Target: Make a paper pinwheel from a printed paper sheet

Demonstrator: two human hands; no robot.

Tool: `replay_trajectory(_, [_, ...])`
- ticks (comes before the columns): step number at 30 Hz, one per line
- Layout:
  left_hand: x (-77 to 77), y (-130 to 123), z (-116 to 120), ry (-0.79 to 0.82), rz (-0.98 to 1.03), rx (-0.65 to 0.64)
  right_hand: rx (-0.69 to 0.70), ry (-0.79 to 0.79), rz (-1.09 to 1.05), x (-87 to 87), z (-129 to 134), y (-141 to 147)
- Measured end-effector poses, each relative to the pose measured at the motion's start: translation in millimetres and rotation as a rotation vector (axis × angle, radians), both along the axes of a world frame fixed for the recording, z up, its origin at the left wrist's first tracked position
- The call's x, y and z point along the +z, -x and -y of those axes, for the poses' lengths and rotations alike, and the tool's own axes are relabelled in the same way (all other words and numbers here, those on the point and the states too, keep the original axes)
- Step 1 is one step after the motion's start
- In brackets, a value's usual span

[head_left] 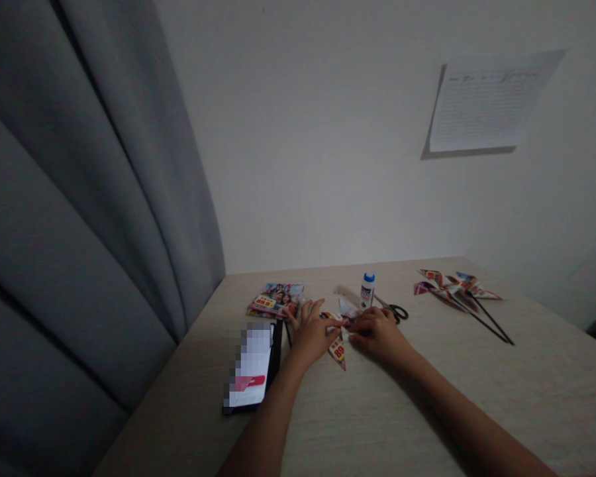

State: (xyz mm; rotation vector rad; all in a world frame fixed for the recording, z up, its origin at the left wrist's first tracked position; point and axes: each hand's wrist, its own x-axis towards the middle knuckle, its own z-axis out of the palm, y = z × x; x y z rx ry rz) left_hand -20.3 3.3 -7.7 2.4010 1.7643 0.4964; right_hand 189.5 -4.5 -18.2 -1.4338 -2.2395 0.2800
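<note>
left hand [312, 336] spread, right hand [378, 332] pinching one printed paper [337, 351] near one glue bottle [367, 291].

The price "89.9" shows on a yellow patch of the printed leaflets [278, 298], left of centre in the frame, while a bold "89" in red marks the folded paper [338, 349] at lower centre. What looks like another "89" tops the pinwheel [449, 286] at right. From where I stand, lettering on the white bottle [367, 293] and the wall sheet [481, 106], upper right, is too small to read.
</note>
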Motion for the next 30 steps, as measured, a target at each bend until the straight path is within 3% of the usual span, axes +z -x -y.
replay_trajectory(10, [-4.4,4.8,-1.4,0.011,-0.029,-0.009,0.007,0.027,0.007,-1.2,-1.0,-1.1])
replay_trajectory(21, [0.6,3.9,0.7,0.058,-0.051,-0.007,-0.011,0.023,0.01,3.3,1.5,0.9])
replay_trajectory(30, [2.3,0.1,-0.5,0.019,0.09,0.017,-0.015,0.037,0.012,5.3,1.4,2.5])
